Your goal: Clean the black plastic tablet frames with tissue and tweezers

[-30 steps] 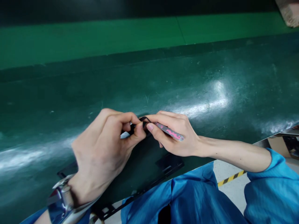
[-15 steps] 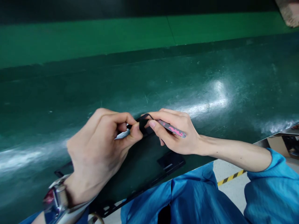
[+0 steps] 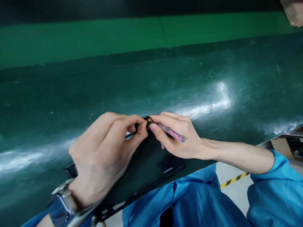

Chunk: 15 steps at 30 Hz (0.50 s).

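My left hand [image 3: 106,151], with a watch on its wrist, has thumb and forefinger pinched together on a thin black strip [image 3: 136,126], mostly hidden by the fingers. Close beside it, my right hand [image 3: 180,135] grips a pair of grey tweezers [image 3: 172,133] with a pink pattern. Their dark, bent tips [image 3: 148,118] point at my left fingertips; whether they touch the strip I cannot tell. Beneath both hands lies a large, thin black frame [image 3: 142,191], its near side along the table edge. A flat black part [image 3: 171,164] sits on that near side.
The worktop [image 3: 132,85] is dark green and shiny, with a brighter green strip [image 3: 94,37] behind it. A brownish object [image 3: 294,15] stands at the far right corner. Beyond the right edge is an open cardboard box [image 3: 281,146]. Yellow-black tape [image 3: 234,179] marks the floor.
My left hand has shifted slightly right, closer to the right fingers. The tweezers have moved a little left, and less of the black strip shows between the hands.
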{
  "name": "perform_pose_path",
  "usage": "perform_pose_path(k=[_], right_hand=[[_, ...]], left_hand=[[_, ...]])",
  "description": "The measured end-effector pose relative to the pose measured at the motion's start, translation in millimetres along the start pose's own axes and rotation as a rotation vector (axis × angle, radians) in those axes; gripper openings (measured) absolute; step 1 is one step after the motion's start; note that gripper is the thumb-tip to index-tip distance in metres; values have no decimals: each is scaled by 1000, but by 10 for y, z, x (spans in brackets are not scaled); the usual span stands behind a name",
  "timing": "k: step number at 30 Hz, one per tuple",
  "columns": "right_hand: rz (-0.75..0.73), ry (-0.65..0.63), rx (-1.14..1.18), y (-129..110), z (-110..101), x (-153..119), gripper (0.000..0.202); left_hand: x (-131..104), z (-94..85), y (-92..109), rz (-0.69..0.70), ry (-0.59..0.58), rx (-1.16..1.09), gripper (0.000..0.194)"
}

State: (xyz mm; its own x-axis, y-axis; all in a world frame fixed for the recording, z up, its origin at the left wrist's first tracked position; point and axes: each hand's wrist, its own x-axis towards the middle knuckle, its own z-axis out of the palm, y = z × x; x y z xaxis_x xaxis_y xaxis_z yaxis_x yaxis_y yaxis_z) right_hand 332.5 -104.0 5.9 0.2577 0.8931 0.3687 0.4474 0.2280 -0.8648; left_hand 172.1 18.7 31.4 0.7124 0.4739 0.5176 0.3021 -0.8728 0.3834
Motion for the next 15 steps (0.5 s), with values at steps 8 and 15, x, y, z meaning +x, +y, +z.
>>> perform_pose_path(k=[8, 15], right_hand=[[-25, 9, 7, -13, -1, -3, 25], [2, 0, 48, -15, -17, 1, 26]], left_hand=[[42, 35, -21, 171, -21, 154, 9], [7, 34, -65, 118, -29, 112, 11]])
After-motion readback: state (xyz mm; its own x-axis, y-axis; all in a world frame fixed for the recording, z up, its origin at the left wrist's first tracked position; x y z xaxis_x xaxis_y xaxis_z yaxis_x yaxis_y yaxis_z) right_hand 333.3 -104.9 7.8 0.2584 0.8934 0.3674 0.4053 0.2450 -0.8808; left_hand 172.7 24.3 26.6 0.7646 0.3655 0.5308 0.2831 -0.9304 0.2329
